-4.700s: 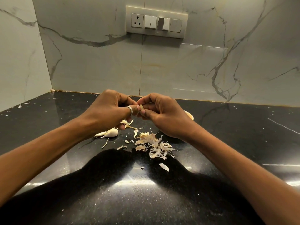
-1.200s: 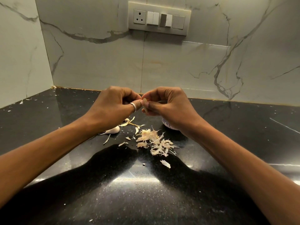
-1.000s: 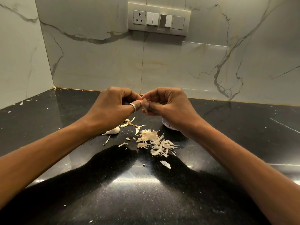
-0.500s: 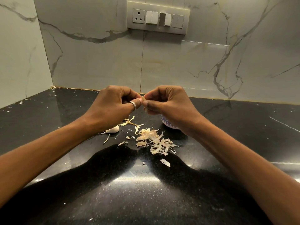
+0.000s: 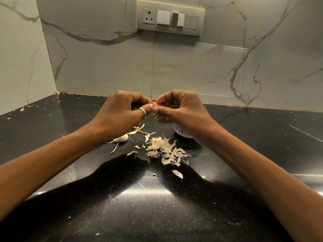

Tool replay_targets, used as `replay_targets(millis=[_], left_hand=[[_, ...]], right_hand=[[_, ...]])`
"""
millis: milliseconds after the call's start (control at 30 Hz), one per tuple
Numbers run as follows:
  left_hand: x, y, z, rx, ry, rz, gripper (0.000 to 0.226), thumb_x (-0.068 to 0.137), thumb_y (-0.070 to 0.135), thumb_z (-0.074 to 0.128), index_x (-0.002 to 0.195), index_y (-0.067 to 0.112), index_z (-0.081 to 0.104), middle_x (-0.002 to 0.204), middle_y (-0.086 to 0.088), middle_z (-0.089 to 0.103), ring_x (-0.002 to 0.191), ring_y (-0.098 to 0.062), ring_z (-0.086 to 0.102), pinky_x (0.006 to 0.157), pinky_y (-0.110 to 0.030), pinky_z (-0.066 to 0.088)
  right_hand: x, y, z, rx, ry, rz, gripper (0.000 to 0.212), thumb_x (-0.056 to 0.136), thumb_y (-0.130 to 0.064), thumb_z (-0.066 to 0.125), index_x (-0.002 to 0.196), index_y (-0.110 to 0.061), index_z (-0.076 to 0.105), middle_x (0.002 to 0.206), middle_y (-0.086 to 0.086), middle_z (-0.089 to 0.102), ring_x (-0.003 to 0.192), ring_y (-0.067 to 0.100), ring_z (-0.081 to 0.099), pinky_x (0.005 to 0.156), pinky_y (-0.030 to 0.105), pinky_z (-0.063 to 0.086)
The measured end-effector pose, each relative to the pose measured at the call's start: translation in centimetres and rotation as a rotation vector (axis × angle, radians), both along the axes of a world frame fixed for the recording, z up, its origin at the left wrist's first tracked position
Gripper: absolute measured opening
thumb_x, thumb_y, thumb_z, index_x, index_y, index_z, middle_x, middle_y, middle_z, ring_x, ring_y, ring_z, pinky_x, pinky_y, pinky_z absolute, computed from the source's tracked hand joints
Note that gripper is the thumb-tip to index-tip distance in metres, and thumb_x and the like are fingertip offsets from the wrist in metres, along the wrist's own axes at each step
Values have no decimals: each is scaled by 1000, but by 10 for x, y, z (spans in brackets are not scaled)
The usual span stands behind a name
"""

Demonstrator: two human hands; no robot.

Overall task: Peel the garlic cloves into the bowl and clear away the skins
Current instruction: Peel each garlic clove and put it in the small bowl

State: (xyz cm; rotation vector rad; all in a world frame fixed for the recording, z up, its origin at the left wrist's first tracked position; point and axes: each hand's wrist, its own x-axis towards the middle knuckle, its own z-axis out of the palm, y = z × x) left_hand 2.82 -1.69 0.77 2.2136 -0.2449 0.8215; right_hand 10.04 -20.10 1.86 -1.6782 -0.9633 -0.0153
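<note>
My left hand (image 5: 120, 112) and my right hand (image 5: 181, 110) meet above the black counter, fingertips pinching one small garlic clove (image 5: 154, 104) between them; most of the clove is hidden by my fingers. A pile of papery garlic skins (image 5: 166, 150) lies on the counter below my hands. An unpeeled white clove (image 5: 120, 138) rests under my left wrist. A small white bowl with a blue pattern (image 5: 180, 132) stands beneath my right hand, mostly covered by it.
The glossy black counter (image 5: 157, 206) runs to a marble backsplash (image 5: 192, 67) at the back and left. A switch and socket panel (image 5: 170, 18) is on the wall. Stray skin flakes (image 5: 177, 173) lie nearer to me.
My hands have stayed together on the clove, lifting slightly, with only small finger movements. The skin pile and the loose clove have not moved.
</note>
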Motion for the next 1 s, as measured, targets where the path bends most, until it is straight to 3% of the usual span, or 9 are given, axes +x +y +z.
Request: replay_targets(millis=[267, 400, 1000], left_hand=[[0, -1, 0, -5, -5, -8, 5, 92, 27, 72, 96, 29, 74, 72, -7, 72, 67, -33, 68, 59, -52, 58], [0, -1, 0, -1, -5, -10, 9, 92, 25, 71, 100, 24, 74, 75, -7, 72, 68, -32, 69, 58, -52, 59], [-2, -3, 1, -16, -21, -39, 5, 93, 29, 69, 92, 31, 72, 75, -13, 71, 67, -39, 66, 55, -55, 57]], right_hand=[[0, 1, 0, -9, -12, 7, 25, 86, -8, 78, 109, -2, 70, 97, 14, 75, 85, 22, 77, 79, 36, 64], [1, 0, 0, -19, -39, 5, 24, 86, -8, 77, 109, -3, 71, 97, 13, 75, 84, 20, 77, 78, 32, 63], [5, 2, -2, -18, -138, -56, 24, 83, -13, 82, 104, -6, 73, 96, 7, 76, 86, 19, 76, 82, 42, 64]])
